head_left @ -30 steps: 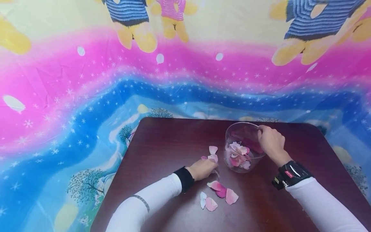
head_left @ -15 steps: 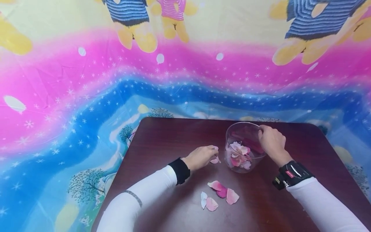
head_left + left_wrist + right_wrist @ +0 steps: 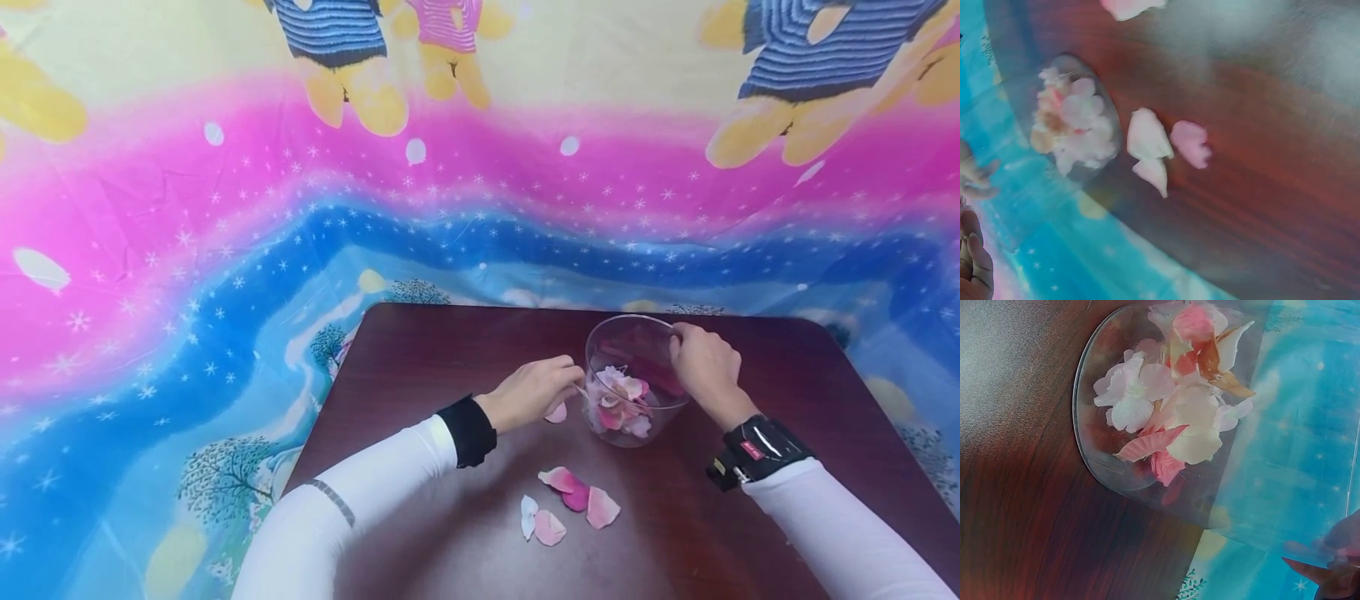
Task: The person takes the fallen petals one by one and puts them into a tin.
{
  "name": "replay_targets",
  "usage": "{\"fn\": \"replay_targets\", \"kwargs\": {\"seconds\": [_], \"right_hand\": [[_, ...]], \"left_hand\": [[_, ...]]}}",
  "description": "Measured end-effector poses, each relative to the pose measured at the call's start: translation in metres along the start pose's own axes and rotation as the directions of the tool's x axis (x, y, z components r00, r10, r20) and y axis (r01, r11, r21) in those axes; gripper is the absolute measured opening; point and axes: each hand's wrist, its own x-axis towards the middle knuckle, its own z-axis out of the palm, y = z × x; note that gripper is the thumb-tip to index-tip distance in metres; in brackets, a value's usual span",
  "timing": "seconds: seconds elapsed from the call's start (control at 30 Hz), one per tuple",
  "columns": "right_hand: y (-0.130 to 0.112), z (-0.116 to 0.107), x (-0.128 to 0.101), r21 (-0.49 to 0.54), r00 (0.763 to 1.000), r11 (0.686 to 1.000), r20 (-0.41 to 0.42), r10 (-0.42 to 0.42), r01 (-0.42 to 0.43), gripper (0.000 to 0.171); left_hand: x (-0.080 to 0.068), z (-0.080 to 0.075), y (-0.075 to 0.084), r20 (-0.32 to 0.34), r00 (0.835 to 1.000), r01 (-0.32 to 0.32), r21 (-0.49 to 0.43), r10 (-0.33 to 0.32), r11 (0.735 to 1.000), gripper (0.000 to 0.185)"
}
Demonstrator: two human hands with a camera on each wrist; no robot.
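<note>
The left hand (image 3: 532,392) has risen from the table toward the cup (image 3: 633,379), fingers curled, seemingly pinching a petal (image 3: 556,412) beneath them, though the view is unclear. A petal cluster (image 3: 570,504) lies behind it. The right hand (image 3: 705,367) still grips the cup's far rim.

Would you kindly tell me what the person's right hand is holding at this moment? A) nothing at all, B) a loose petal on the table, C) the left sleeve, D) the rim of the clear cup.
D: the right hand grips the rim of the clear cup, which holds petals, while the left hand is beside the cup.
</note>
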Motion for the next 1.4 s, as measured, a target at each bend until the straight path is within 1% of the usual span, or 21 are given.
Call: {"fn": "replay_targets", "kwargs": {"seconds": [0.1, 0.27, 0.47, 0.57, 0.7, 0.87, 0.93, 0.97, 1.03, 1.07, 1.1, 1.17, 1.2, 1.27, 1.3, 1.33, 1.4], "right_hand": [[0.0, 0.0, 0.0, -0.002, 1.0, 1.0, 0.005, 0.005, -0.005, 0.031], [0.0, 0.0, 0.0, -0.006, 1.0, 1.0, 0.006, 0.01, -0.01, 0.031], [0.0, 0.002, 0.0, 0.006, 1.0, 1.0, -0.018, -0.01, 0.011, 0.03], [0.001, 0.003, 0.0, 0.01, 1.0, 1.0, -0.026, -0.018, 0.018, 0.03], [0.001, 0.003, 0.0, 0.008, 1.0, 1.0, -0.022, -0.012, 0.012, 0.029], [0.001, 0.001, 0.0, 0.005, 1.0, 1.0, -0.01, -0.003, 0.003, 0.029], [0.0, 0.001, 0.0, 0.003, 1.0, 1.0, -0.006, 0.002, -0.002, 0.029], [0.0, 0.001, 0.0, 0.003, 1.0, 1.0, -0.005, 0.004, -0.004, 0.029], [0.0, 0.001, 0.0, 0.0, 1.0, 1.0, 0.0, 0.008, -0.008, 0.029], [0.001, 0.001, 0.0, -0.001, 1.0, 1.0, 0.003, 0.01, -0.01, 0.03], [0.001, 0.002, 0.0, -0.002, 1.0, 1.0, 0.007, 0.011, -0.011, 0.03], [0.001, 0.003, 0.001, -0.003, 1.0, 1.0, 0.013, 0.012, -0.012, 0.03], [0.001, 0.003, 0.001, -0.004, 1.0, 1.0, 0.012, 0.012, -0.012, 0.03], [0.002, 0.003, 0.001, -0.006, 1.0, 1.0, 0.009, 0.01, -0.01, 0.03], [0.002, 0.003, 0.001, -0.005, 1.0, 1.0, 0.007, 0.009, -0.009, 0.03], [0.002, 0.003, 0.002, -0.004, 1.0, 1.0, 0.004, 0.007, -0.007, 0.03], [0.002, 0.003, 0.002, -0.003, 1.0, 1.0, 0.001, 0.003, -0.003, 0.029]], "left_hand": [[0.005, -0.008, 0.002, -0.038, 0.999, 0.002, -0.031, -0.003, 1.0, 0.014], [0.016, -0.016, 0.006, -0.095, 0.995, -0.011, -0.059, 0.006, 0.998, 0.011], [0.035, -0.022, 0.014, -0.133, 0.991, -0.029, -0.041, 0.024, 0.999, 0.009], [0.046, -0.023, 0.016, -0.131, 0.991, -0.022, -0.009, 0.021, 1.0, 0.009], [0.059, -0.022, 0.017, -0.121, 0.993, 0.009, 0.04, -0.004, 0.999, 0.011], [0.072, -0.015, 0.017, -0.107, 0.993, 0.054, 0.066, -0.047, 0.996, 0.008], [0.078, -0.011, 0.018, -0.083, 0.994, 0.074, 0.086, -0.067, 0.994, 0.009], [0.08, -0.008, 0.018, -0.06, 0.995, 0.084, 0.104, -0.078, 0.991, 0.013], [0.084, -0.004, 0.021, 0.004, 0.995, 0.1, 0.16, -0.102, 0.982, 0.029], [0.086, -0.002, 0.022, 0.054, 0.991, 0.109, 0.193, -0.122, 0.975, 0.041], [0.087, 0.0, 0.023, 0.109, 0.983, 0.119, 0.214, -0.144, 0.97, 0.053], [0.087, 0.003, 0.026, 0.222, 0.956, 0.135, 0.239, -0.19, 0.962, 0.071], [0.087, 0.005, 0.027, 0.27, 0.939, 0.144, 0.246, -0.21, 0.959, 0.077], [0.085, 0.006, 0.029, 0.342, 0.908, 0.166, 0.232, -0.24, 0.958, 0.078], [0.084, 0.007, 0.029, 0.357, 0.902, 0.173, 0.22, -0.244, 0.96, 0.078], [0.083, 0.007, 0.029, 0.363, 0.899, 0.176, 0.211, -0.244, 0.962, 0.078], [0.082, 0.006, 0.029, 0.36, 0.902, 0.173, 0.206, -0.239, 0.963, 0.078]]}}
